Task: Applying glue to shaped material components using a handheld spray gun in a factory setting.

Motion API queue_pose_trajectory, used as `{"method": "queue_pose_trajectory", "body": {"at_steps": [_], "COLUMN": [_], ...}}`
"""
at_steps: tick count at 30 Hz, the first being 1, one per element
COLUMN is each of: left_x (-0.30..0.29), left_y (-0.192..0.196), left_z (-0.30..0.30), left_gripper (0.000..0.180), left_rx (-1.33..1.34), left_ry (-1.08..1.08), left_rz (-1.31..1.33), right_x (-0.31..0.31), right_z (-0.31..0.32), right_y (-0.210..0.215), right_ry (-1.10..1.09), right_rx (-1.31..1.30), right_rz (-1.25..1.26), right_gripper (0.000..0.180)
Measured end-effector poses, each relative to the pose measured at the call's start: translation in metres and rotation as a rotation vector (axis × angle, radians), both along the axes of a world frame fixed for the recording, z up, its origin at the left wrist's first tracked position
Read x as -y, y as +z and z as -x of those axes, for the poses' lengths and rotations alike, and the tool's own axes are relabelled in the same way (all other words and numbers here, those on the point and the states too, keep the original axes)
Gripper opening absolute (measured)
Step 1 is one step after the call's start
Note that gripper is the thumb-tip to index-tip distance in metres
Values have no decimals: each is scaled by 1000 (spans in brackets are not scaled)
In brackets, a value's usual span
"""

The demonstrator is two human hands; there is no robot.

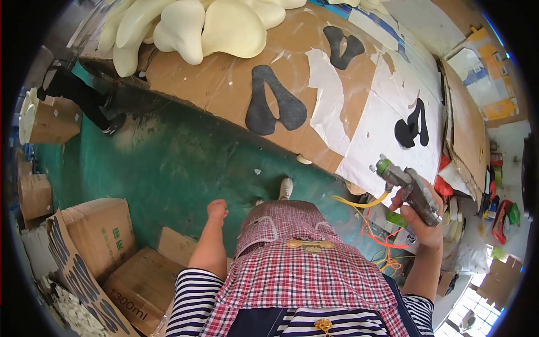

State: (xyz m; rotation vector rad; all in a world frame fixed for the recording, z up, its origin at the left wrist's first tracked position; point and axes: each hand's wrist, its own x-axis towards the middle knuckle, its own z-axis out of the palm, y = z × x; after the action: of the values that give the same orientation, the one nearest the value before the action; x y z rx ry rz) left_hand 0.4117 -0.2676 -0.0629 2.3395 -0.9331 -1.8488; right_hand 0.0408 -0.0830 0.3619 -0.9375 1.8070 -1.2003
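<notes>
My right hand (422, 226) is wrapped round the handle of a grey spray gun (414, 194) with a green ring near its nozzle end. A yellow hose (365, 203) hangs close by the gun. Lower left of the table edge, my left hand (218, 209) is curled into a loose fist, with nothing visible in it. Three black cut-out pads lie on the table: a large forked pad (275, 106) on the brown cardboard, a smaller forked pad (343, 48) farther back, and a third pad (412, 126) on white sheeting, beyond the gun.
Cream foam pieces (208, 28) are heaped at the table's far left. Cardboard boxes (98, 230) stand at lower left. Orange hoses (382, 238) tangle below the table at right. A cardboard panel (465, 135) rises along its right side. Another person's legs (81, 98) show at far left.
</notes>
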Motion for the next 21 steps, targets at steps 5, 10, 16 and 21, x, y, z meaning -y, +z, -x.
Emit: {"method": "queue_pose_trajectory", "body": {"at_steps": [5,10,16,21], "left_x": [2,2,7,26], "left_y": [-1,-1,7,17], "left_z": [-1,-6,-3,11], "left_gripper": [16,16,14,9], "left_rx": [-31,-17,-13,-48], "left_ry": [6,13,61,35], "left_rz": [20,4,63,132], "right_x": [0,1,-8,11], "right_z": [-5,-4,1,4], "right_y": [-8,-7,-3,-19], "right_ry": [120,71,143,-14], "right_rx": [-2,-29,-50,13], "right_rz": [-110,-52,-166,-17], "right_gripper": [59,50,58,45]}}
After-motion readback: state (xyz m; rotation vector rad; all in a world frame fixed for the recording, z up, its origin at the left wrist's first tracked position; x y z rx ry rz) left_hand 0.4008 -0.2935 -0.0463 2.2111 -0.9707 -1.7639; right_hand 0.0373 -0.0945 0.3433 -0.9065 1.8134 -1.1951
